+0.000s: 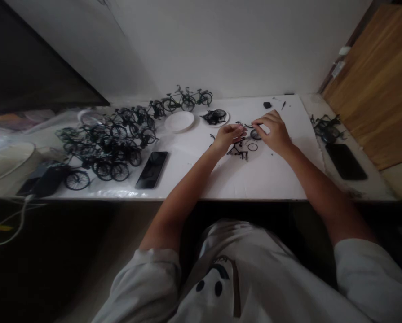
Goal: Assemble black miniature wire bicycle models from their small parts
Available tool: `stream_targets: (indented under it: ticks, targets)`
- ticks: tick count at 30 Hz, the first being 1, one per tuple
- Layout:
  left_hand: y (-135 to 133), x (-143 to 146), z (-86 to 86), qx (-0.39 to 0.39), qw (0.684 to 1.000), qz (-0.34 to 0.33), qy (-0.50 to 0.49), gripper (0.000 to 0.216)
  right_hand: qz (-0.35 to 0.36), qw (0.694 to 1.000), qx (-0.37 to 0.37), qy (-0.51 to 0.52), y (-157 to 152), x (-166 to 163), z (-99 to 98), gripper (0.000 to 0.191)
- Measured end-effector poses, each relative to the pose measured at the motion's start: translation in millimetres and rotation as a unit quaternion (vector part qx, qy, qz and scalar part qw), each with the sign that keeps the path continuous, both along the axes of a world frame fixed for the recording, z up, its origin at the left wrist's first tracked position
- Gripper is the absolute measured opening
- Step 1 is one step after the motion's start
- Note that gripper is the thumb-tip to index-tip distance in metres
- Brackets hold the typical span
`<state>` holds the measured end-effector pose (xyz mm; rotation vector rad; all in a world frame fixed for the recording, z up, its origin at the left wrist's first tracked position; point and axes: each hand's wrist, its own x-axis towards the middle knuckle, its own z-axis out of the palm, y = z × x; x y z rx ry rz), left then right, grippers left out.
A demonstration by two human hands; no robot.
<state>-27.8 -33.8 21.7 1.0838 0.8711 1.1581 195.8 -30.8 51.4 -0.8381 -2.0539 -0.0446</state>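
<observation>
My left hand and my right hand meet over the white tabletop, both with fingers pinched on small black model bicycle parts between them. Just below the hands lie a loose small wheel and a partly built black bicycle frame. What exactly each hand pinches is too small to name. A white plate with a heap of black parts stands just left of my left hand.
Several finished miniature bicycles crowd the left of the table, more stand at the back. An empty white plate, a dark phone, another phone at right, a wooden panel, cables at far left.
</observation>
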Motion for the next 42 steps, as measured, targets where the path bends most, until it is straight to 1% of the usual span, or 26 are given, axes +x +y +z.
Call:
stream_targets:
  ticks: [5,7,13,20,27,34,42]
  targets:
    - [-1.6,0.5,2.5,-0.005,1.0,-0.003,-0.002,0.012,0.001,1.0,0.023,-0.01,0.0,0.1,-0.3,0.017]
    - [-1.6,0.9,2.5,-0.007,1.0,-0.001,-0.002,0.01,0.002,1.0,0.027,-0.01,-0.2,-0.4,-0.5,0.017]
    - [1.9,0.4,-2.1,0.007,1.0,0.001,0.009,0.023,-0.008,1.0,-0.006,-0.005,-1.6,-1.8,0.0,0.016]
    - [2.5,-0.9,-2.7,0.011,1.0,-0.004,0.001,0.021,-0.006,1.0,-0.006,-0.009,-1.1,-0.9,1.2,0.018]
    - [1.0,-0.5,-0.2,0.007,1.0,0.001,0.016,0.018,-0.006,1.0,-0.012,-0.011,-1.7,-1.3,1.4,0.016]
    - [-0.5,-0.7,0.2,0.005,1.0,0.003,0.023,0.026,-0.005,1.0,-0.006,-0.011,-2.2,-1.4,1.6,0.017]
    - [-0.3,-1.1,0.7,-0.002,1.0,-0.008,0.009,0.026,-0.008,1.0,-0.008,-0.018,-2.3,-0.8,1.7,0.015]
